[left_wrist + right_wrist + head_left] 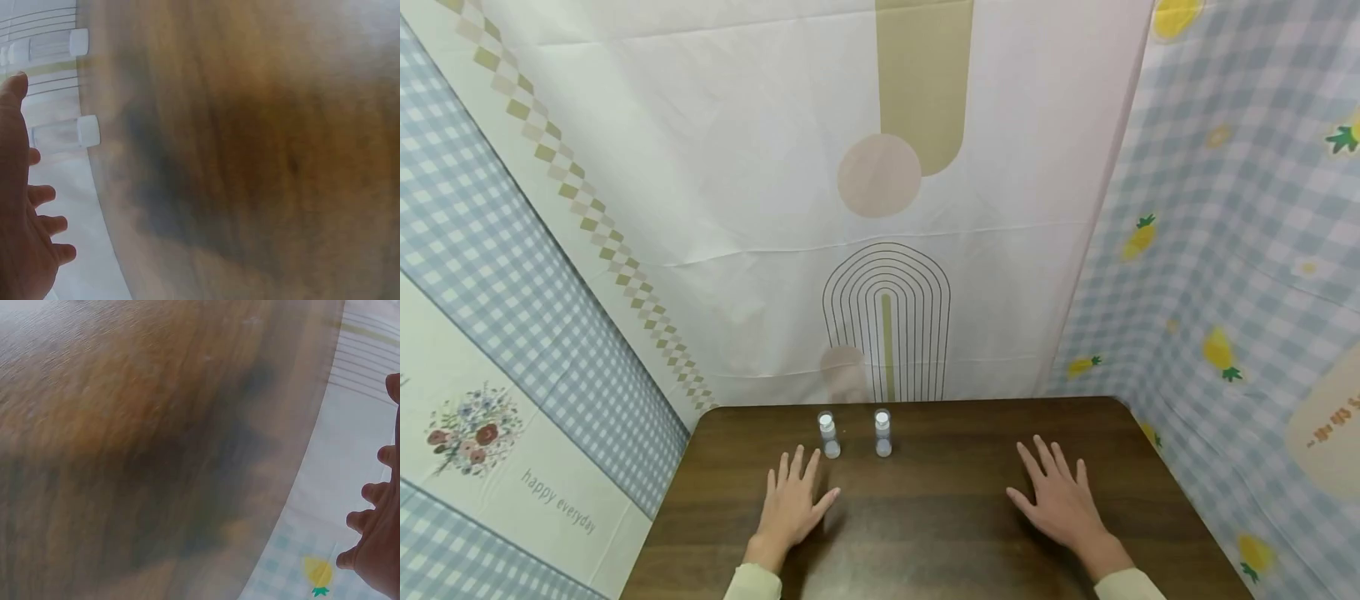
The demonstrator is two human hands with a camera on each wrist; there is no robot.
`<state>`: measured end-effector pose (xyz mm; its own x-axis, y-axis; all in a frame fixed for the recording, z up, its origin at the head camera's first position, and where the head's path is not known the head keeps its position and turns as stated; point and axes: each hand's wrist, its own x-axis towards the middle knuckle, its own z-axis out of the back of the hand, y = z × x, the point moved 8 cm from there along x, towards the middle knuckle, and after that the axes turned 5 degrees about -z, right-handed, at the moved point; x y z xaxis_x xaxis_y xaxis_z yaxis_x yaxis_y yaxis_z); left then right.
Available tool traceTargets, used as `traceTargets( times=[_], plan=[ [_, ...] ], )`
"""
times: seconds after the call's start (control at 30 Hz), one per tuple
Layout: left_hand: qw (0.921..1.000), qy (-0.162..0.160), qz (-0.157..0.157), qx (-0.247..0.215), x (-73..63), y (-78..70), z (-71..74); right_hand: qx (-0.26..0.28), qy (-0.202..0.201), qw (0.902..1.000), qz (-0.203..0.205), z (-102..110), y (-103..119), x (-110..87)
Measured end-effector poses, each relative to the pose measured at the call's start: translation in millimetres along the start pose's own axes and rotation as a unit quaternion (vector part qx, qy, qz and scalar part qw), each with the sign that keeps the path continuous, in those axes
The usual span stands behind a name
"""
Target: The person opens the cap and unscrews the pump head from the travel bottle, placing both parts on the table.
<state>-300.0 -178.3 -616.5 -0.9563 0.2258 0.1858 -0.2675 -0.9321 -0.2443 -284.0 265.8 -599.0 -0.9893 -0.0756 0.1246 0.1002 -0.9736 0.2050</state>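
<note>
Two small clear bottles with white ends stand side by side near the back edge of the table, a left bottle (829,435) and a right bottle (883,433). My left hand (792,502) is spread, palm down, just in front of the left bottle, its fingers pointing toward the back. In the left wrist view both bottles show beyond the thumb, the left bottle (62,134) being the lower one. Far to the right, my right hand (1062,504) is also spread with straight fingers and holds nothing. Shadows of both hands fall on the tabletop.
The dark brown wooden table (925,533) has rounded back corners. Behind it hangs a white cloth (760,317) with printed arches. Blue checked cloths flank it, a left cloth (490,167) and a right cloth (1180,292) with pineapple and lemon prints.
</note>
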Motion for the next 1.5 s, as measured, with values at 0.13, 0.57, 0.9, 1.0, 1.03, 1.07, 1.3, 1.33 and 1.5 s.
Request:
traceTargets(
  times=[0.13, 0.57, 0.9, 1.0, 1.03, 1.07, 1.3, 1.33, 1.5],
  plan=[
    [0.9997, -0.006, 0.005, -0.025, 8.6, 1.3, 4.5, 0.001, -0.008, 0.9999, 0.013, 1.4, 10.2, 3.7],
    [0.9950, -0.026, 0.028, -0.093, 35.6, 4.4, 9.6, 0.023, -0.005, 0.9965, 0.080, 1.4, 44.8, 9.3],
    [0.9894, -0.023, 0.061, -0.130, 49.5, 13.1, -1.4, 0.076, 0.016, 0.9869, 0.142, 6.6, 76.2, 12.2],
    [0.9839, -0.029, 0.074, -0.160, 51.9, 15.3, -5.7, 0.084, 0.021, 0.9840, 0.156, 6.6, 82.2, 10.6],
    [0.9821, -0.032, 0.079, -0.168, 52.5, 15.9, -7.7, 0.087, 0.021, 0.9832, 0.159, 6.8, 83.6, 10.0],
    [0.9803, -0.034, 0.084, -0.176, 53.5, 16.8, -10.0, 0.089, 0.020, 0.9825, 0.162, 6.8, 84.7, 9.6],
    [0.9602, -0.104, 0.102, -0.238, 63.6, 19.1, -14.5, 0.087, 0.025, 0.9760, 0.198, -0.5, 94.9, 7.4],
    [0.9570, -0.115, 0.103, -0.245, 64.7, 19.1, -14.6, 0.086, 0.027, 0.9747, 0.205, -2.6, 96.7, 6.8],
    [0.9395, -0.149, 0.125, -0.282, 68.4, 20.0, -17.0, 0.091, 0.033, 0.9695, 0.225, -11.7, 106.5, 5.4]
  ],
)
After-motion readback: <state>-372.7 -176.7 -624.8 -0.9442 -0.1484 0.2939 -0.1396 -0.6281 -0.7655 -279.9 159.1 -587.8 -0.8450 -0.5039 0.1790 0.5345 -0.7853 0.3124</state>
